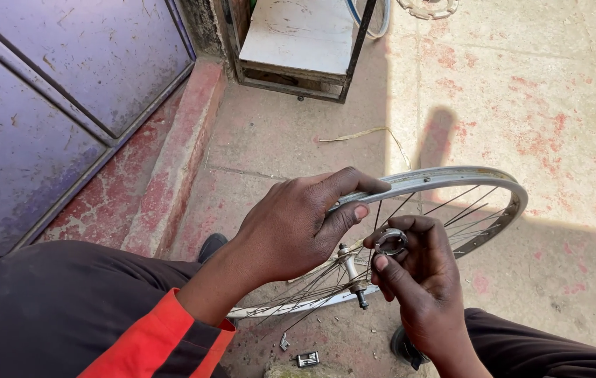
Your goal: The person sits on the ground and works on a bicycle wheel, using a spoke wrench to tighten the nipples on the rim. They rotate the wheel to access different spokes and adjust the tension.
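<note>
The left hand (291, 227) is clamped on the rim of a spoked bicycle wheel (452, 178), held over the concrete floor (522, 91). The right hand (417, 269) pinches a small metal ring (391, 242) beside the hub axle (351, 269), not yet fitted. Small metal parts (306, 359) lie below on the floor.

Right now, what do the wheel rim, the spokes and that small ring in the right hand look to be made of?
Wheel rim: looks like bare metal, dull silver-grey sheen, scuffed. Spokes: thin dark wire, likely steel, little shine. Small ring, pinched in the right hand: shiny silver metal with bright glints. The left hand grips the rim.
</note>
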